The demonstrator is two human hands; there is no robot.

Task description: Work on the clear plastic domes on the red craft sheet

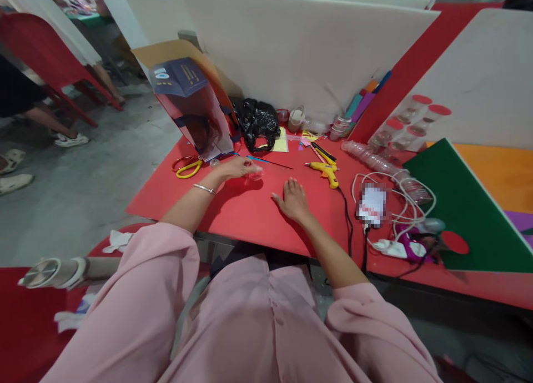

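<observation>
My left hand [238, 167] is closed around a small clear plastic cup [255, 174], held over the red tabletop [258, 216]. The fingers cover part of the cup. Palm down on the red surface rests my right hand [293, 201], its fingers apart and nothing in it. A thin blue and dark stick [270, 162] lies just beyond the two hands. To the right of my right hand is a yellow glue gun [327, 173] with a black cord. Yellow-handled scissors [189, 168] lie left of my left hand.
A gift bag [200, 116] and a black plastic bag [258, 122] stand at the back. On the right are stacked clear cups [370, 160], a phone [372, 204], white cables, a power strip [391, 248] and a green board [470, 211]. A metal flask [62, 273] lies on a red chair.
</observation>
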